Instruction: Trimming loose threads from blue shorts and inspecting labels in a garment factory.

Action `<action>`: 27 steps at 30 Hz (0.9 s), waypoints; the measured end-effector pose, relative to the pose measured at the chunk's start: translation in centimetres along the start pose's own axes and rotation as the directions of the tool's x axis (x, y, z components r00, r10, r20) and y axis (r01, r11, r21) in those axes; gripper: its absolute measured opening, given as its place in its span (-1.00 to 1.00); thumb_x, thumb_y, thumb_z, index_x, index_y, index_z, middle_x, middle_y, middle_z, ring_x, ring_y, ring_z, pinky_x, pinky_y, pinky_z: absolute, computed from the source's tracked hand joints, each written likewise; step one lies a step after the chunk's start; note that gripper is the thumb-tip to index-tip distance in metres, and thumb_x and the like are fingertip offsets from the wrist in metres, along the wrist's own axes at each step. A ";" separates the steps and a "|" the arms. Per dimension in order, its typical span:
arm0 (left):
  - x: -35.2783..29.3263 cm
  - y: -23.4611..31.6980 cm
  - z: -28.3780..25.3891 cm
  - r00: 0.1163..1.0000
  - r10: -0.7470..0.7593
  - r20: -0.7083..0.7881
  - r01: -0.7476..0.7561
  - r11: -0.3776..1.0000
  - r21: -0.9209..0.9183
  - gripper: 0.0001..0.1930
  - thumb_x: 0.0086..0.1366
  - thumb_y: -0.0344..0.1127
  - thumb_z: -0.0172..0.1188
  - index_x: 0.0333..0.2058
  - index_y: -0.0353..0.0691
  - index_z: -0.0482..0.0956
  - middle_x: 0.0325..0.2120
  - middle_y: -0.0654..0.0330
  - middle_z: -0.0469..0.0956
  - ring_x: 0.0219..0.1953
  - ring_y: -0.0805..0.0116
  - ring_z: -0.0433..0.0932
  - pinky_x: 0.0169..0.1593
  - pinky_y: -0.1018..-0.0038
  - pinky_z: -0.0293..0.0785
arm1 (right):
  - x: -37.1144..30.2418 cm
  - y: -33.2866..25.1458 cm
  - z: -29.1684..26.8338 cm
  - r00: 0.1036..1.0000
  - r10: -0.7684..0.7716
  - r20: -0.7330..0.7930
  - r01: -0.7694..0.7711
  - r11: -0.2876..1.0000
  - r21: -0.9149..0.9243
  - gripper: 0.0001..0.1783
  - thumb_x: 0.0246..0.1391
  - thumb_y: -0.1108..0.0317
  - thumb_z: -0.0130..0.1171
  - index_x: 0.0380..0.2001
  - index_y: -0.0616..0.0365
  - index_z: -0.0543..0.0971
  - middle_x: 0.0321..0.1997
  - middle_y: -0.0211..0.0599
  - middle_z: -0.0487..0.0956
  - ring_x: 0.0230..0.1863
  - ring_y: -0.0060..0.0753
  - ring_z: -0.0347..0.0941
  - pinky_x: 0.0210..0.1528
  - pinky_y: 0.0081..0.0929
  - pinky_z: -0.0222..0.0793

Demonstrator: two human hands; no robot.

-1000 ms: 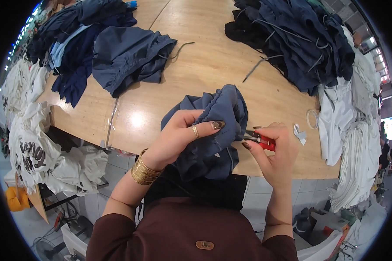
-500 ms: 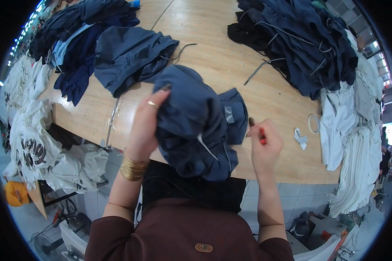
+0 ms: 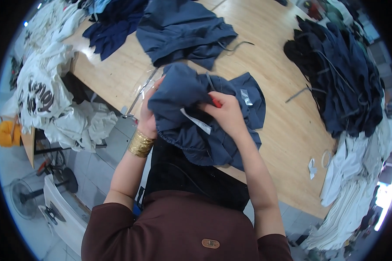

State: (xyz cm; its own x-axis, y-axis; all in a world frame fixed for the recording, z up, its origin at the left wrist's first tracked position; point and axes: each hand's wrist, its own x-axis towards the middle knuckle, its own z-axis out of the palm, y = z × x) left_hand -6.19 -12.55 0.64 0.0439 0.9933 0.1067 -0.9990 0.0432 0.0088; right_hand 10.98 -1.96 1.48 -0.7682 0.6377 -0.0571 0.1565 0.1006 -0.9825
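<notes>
In front of me a dark blue garment is bunched up over the table's near edge, with a gathered elastic band at its lower side. My left hand grips its left side, most of the fingers hidden behind the cloth. My right hand is closed around a small red tool that shows only in part, and its fingertips reach the garment's folds. A white label hangs from the cloth just below that hand. Farther right, a silvery patch lies on a spread part of the garment.
Another blue garment with a loose drawstring lies beyond on the wooden table. Dark clothes are heaped at right, above white fabric. White printed garments hang at left. A fan stands lower left.
My right hand has moved left and up onto the garment with the red tool. The cloth has been turned, so the label faces up. The view has swung round.
</notes>
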 end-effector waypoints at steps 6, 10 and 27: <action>-2.4 0.3 -3.5 0.971 0.050 -0.235 -0.010 0.986 0.167 -0.10 0.13 0.40 -0.18 0.17 -0.31 0.13 0.16 -0.03 0.19 0.16 0.11 0.25 0.18 0.13 0.19 | 0.3 -3.5 1.0 0.966 0.177 -0.188 -0.105 0.935 0.340 -0.71 0.05 0.38 0.15 -0.69 0.22 0.42 -0.69 -0.74 0.23 -0.61 -0.87 -0.01 -0.59 -0.73 -0.15; -4.3 -0.8 -1.1 0.882 0.169 -0.440 0.185 0.735 0.653 -0.42 0.10 -0.31 0.25 0.08 -0.31 0.26 0.01 0.11 0.37 0.05 0.30 0.37 0.08 0.40 0.33 | 0.6 -3.7 1.6 0.936 0.118 -0.331 -0.021 0.959 0.282 -0.65 0.05 0.37 0.16 -0.75 0.17 0.36 -0.72 -0.74 0.20 -0.65 -0.87 -0.05 -0.63 -0.72 -0.21; -2.3 -4.3 3.9 0.931 0.157 -0.330 0.017 0.884 0.467 -0.61 0.11 -0.52 0.18 -0.05 -0.31 0.40 -0.13 0.12 0.49 -0.06 0.32 0.47 0.05 0.42 0.39 | -0.8 -7.9 0.5 0.911 0.045 -0.409 0.001 0.994 0.112 -0.79 -0.01 0.40 0.21 -0.61 0.31 0.50 -0.70 -0.59 0.36 -0.60 -0.80 0.14 -0.59 -0.72 0.06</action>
State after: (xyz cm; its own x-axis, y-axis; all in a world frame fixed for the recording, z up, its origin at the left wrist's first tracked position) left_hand -2.01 -15.44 4.26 -0.1173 0.9666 -0.2279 -0.8806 0.0048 0.4739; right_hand 10.06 -3.66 9.20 -0.4389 0.8982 -0.0242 0.0851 0.0147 -0.9963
